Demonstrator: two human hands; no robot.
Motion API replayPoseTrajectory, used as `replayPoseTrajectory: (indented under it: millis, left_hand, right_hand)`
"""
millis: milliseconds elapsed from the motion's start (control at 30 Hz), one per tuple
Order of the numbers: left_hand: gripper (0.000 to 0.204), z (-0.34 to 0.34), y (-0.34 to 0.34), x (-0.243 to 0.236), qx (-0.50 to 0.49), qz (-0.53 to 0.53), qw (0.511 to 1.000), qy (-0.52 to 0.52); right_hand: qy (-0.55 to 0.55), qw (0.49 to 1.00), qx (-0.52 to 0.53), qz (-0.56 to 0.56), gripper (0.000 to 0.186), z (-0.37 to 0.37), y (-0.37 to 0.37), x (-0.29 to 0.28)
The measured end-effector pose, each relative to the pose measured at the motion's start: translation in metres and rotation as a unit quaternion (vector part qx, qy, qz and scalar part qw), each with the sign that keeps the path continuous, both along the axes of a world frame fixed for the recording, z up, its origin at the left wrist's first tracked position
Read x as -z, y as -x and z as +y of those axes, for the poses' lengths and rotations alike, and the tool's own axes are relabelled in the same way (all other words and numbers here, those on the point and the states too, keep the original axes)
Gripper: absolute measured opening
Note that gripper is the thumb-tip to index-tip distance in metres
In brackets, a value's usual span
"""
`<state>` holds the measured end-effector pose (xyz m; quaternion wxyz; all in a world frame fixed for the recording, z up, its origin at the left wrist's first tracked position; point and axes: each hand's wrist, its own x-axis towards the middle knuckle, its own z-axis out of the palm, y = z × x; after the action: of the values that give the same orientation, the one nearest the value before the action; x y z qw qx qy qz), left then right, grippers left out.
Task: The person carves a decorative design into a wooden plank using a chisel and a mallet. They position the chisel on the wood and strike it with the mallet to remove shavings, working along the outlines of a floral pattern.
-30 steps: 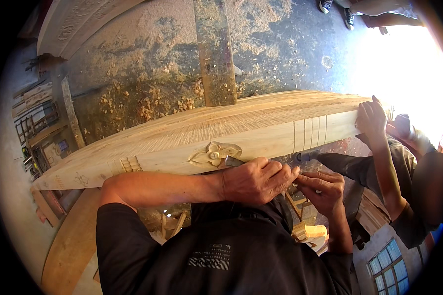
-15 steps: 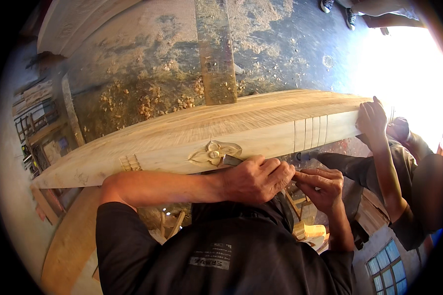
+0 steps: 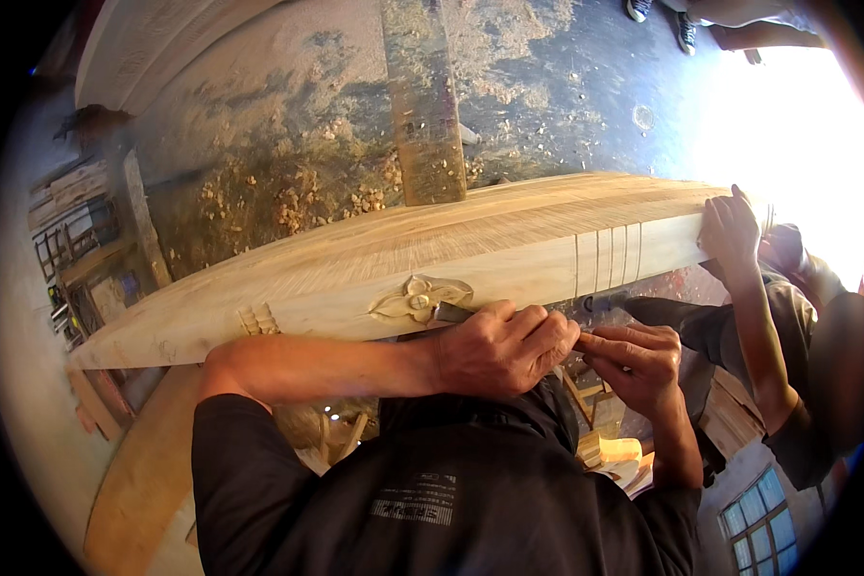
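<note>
A long pale wooden beam crosses in front of me, with a carved flower in relief on its near face. My left hand is wrapped round a carving chisel, its metal blade touching the lower right petals. The chisel's handle is mostly hidden by my fingers. To the right, my right hand closes its fingers on the rear end of the same handle. Left of the flower, a small notched carving shows above my left forearm; several vertical grooves lie to its right.
A co-worker's hand rests on the beam's right end. Wood chips litter the floor beyond, where a narrow board meets the beam's far edge. Another person's shoes are at the top right. Yellowish wood pieces lie below my right hand.
My right hand has shifted slightly to the right along with the chisel's handle end. The left hand keeps its grip, and the blade stays at the flower's lower right petals.
</note>
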<state>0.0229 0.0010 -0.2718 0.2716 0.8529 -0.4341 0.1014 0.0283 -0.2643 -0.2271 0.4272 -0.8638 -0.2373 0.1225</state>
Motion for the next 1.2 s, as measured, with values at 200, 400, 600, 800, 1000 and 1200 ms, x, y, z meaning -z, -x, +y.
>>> replayPoseTrajectory:
  millis: [200,400,600,800,1000,1200]
  left_hand:
    - [0.037,0.002,0.002,0.003,-0.022,0.009,1.000,0.018]
    - [0.036,0.005,-0.001,0.002,-0.020,-0.057,0.998,0.012]
    - [0.031,0.005,0.008,0.008,0.051,-0.130,0.989,0.057]
    - [0.034,0.004,0.019,0.018,0.133,-0.103,0.983,0.077]
    - [0.037,0.008,0.020,0.015,0.146,-0.089,0.983,0.068]
    - [0.037,0.011,0.005,0.006,0.127,-0.064,0.989,0.038]
  right_hand:
    - [-0.002,1.000,-0.015,0.018,0.031,0.010,-0.011,-0.004]
    - [0.018,0.999,-0.022,-0.028,0.042,0.009,-0.008,-0.006]
    - [0.029,0.998,0.046,0.030,0.038,0.001,0.053,0.002]
    - [0.034,0.980,0.101,0.166,0.036,0.006,0.092,0.010]
    - [0.016,0.977,0.112,0.182,0.033,0.007,0.101,0.016]
    - [0.010,0.975,0.153,0.161,0.040,0.006,0.084,0.003]
